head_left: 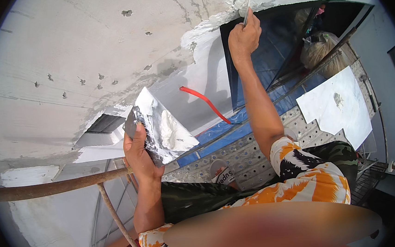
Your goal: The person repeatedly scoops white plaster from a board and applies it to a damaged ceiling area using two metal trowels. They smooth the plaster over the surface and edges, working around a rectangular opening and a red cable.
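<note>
My left hand grips a flat dark board, a plastering hawk, smeared with white plaster. A thick lump of white plaster sits on its face, and my thumb presses on the near edge. Up and to the right, my right hand is closed around a putty knife, its thin blade against the wall above the dark window opening. Fresh white plaster spreads along that edge, to the left of the blade. My fingers hide most of the knife's handle.
A red flexible tube sticks out of the wall between my arms. Below lies a perforated metal scaffold platform, with a rusty rail at left. A white sheet and a filled plastic bag are on the right.
</note>
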The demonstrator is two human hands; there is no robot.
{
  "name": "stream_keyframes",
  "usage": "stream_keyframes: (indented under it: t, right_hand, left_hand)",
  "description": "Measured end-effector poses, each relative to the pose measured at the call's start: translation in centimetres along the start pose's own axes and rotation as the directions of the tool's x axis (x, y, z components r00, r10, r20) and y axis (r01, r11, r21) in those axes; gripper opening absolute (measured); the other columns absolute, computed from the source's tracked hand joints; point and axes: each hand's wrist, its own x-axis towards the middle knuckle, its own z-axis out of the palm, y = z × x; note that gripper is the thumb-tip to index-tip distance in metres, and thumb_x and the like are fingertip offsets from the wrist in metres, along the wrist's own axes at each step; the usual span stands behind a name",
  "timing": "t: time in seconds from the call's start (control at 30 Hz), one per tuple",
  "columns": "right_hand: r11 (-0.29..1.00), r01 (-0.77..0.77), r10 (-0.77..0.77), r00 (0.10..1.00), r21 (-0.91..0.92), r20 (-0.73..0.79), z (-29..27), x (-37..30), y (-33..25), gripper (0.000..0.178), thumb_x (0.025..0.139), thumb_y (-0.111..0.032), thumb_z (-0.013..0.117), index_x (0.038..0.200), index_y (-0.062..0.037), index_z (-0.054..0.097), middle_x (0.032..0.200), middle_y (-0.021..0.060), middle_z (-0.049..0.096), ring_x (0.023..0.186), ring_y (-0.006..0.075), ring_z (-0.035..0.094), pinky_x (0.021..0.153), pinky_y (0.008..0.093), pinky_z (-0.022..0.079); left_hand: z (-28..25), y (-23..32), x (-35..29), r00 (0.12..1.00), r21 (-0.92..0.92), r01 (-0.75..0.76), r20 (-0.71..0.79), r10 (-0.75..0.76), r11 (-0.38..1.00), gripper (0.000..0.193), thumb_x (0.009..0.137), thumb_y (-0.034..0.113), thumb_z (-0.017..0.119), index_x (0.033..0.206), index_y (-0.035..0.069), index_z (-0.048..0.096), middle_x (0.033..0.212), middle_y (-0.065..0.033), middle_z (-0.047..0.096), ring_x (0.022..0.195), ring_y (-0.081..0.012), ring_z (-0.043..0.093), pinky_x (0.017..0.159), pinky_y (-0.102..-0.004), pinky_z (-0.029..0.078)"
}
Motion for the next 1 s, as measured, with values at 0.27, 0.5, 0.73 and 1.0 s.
stream_keyframes:
  t: [0.27,0.5,0.73,1.0]
  right_hand:
    - [0.973,0.225,-0.222,0.973,-0.050,0.060,3.3,-7.6,-5.8,0.074,0.069,0.000,0.066,0.140,0.0007,0.044,0.122,0.0170,0.051,0.106,0.0364,0.049,0.084,0.0406,0.049]
    - [0.962,0.244,-0.232,0.967,0.119,-0.105,-1.1,-5.1,-3.3,0.056,0.074,0.009,0.057,0.127,-0.0071,0.062,0.115,0.0072,0.063,0.096,0.0300,0.055,0.083,0.0392,0.046]
    - [0.969,0.247,-0.248,0.952,-0.026,-0.179,3.2,-2.7,-2.0,0.060,0.073,0.003,0.060,0.130,-0.0112,0.062,0.119,0.0066,0.060,0.099,0.0310,0.053,0.084,0.0403,0.046]
    - [0.917,0.301,-0.343,0.930,0.260,0.130,1.4,-11.2,-4.5,0.060,0.071,0.006,0.060,0.128,-0.0120,0.064,0.119,0.0110,0.061,0.097,0.0298,0.055,0.087,0.0368,0.046]
  left_hand:
    - [-0.6,-0.2,-0.3,1.000,0.001,-0.025,-0.015,0.025,1.000,0.032,0.097,0.012,0.056,0.126,-0.002,0.056,0.114,-0.0109,0.066,0.100,-0.0204,0.066,0.087,-0.0342,0.054]
    - [-0.5,0.0,-0.2,0.997,0.050,-0.052,-0.056,0.054,0.997,0.027,0.097,0.010,0.056,0.122,0.000,0.059,0.111,-0.0086,0.067,0.097,-0.0168,0.066,0.085,-0.0322,0.054]
    - [-1.2,-0.8,-0.1,0.998,0.033,-0.046,-0.034,0.047,0.998,0.027,0.096,0.010,0.056,0.121,0.000,0.059,0.110,-0.0082,0.067,0.097,-0.0171,0.066,0.086,-0.0318,0.053]
    - [-0.6,-1.0,0.4,0.998,0.084,-0.036,-0.049,0.040,0.996,0.029,0.096,0.012,0.057,0.123,0.000,0.058,0.111,-0.0077,0.066,0.099,-0.0174,0.065,0.088,-0.0327,0.052]
